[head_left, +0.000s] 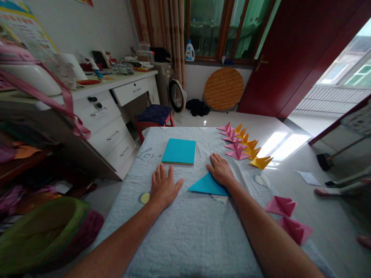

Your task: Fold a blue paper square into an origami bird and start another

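Note:
My left hand (164,186) lies flat on the cloth with fingers spread, holding nothing, just in front of a stack of square blue paper (179,151). My right hand (220,169) rests with outstretched fingers on a blue paper triangle (208,186), covering its upper right part. The triangle's long edge faces me. Beyond my right hand stand rows of folded paper cranes, pink ones (238,150) beside yellow ones (261,162). Two more pink folded papers (280,206) sit by my right forearm, near the table's right edge.
A pale patterned cloth (185,239) covers the table. Behind it stands a stool (155,115) with a dark cushion. A white desk with drawers (108,129) runs along the left, above a green basket (43,231). A round wooden board (224,88) leans at the far wall.

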A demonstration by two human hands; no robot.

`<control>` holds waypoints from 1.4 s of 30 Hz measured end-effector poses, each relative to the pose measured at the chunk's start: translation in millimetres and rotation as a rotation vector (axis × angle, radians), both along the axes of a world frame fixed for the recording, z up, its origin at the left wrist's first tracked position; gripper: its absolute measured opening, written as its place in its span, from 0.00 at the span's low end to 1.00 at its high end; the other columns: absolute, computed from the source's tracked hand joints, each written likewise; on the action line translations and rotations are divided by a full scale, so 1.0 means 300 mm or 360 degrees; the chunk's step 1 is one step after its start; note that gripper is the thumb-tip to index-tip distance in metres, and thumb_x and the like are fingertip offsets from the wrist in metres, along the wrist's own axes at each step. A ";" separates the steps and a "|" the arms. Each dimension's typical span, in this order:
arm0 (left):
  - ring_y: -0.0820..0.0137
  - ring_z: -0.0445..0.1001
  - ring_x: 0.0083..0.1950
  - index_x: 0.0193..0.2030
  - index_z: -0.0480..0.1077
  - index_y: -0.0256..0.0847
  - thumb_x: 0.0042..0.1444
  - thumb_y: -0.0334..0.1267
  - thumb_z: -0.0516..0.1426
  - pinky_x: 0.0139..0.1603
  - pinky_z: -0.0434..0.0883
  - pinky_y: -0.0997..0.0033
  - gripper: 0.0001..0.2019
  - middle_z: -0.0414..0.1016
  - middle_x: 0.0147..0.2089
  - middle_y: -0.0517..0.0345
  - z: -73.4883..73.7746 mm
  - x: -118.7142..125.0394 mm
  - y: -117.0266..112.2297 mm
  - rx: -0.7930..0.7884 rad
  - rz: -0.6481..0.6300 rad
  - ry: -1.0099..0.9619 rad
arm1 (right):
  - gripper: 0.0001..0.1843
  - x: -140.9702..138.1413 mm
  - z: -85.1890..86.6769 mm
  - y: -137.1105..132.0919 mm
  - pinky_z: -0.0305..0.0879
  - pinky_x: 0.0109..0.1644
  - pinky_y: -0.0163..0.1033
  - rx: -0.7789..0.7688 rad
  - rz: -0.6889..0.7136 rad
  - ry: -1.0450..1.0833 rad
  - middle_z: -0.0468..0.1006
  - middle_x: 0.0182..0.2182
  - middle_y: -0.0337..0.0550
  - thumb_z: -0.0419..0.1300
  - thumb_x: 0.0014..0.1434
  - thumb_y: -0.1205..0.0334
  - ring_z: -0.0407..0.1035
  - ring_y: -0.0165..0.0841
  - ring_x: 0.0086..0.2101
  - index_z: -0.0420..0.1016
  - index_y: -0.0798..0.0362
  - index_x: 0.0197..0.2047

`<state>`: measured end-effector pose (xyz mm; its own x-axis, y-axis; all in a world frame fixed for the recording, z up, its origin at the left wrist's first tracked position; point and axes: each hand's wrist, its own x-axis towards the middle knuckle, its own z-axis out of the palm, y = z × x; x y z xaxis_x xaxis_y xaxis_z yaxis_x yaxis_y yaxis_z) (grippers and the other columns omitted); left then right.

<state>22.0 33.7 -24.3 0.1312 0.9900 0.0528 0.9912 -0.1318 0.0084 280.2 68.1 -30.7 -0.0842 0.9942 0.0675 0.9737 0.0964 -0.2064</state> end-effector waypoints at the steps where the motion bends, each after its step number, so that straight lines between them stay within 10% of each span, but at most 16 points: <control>1: 0.41 0.49 0.74 0.72 0.55 0.28 0.65 0.57 0.49 0.70 0.51 0.45 0.38 0.49 0.73 0.24 0.003 0.003 0.000 -0.0009 0.0001 0.0005 | 0.31 0.003 -0.001 0.002 0.48 0.69 0.51 0.0004 0.0002 -0.0005 0.56 0.70 0.56 0.46 0.70 0.49 0.48 0.44 0.69 0.59 0.59 0.69; 42: 0.43 0.50 0.74 0.71 0.55 0.30 0.65 0.57 0.48 0.69 0.52 0.46 0.37 0.50 0.73 0.26 -0.005 0.026 0.010 0.0018 -0.0082 -0.0002 | 0.29 0.076 -0.020 0.034 0.50 0.69 0.50 0.0083 0.0033 0.0010 0.59 0.68 0.55 0.46 0.70 0.50 0.52 0.43 0.68 0.62 0.59 0.67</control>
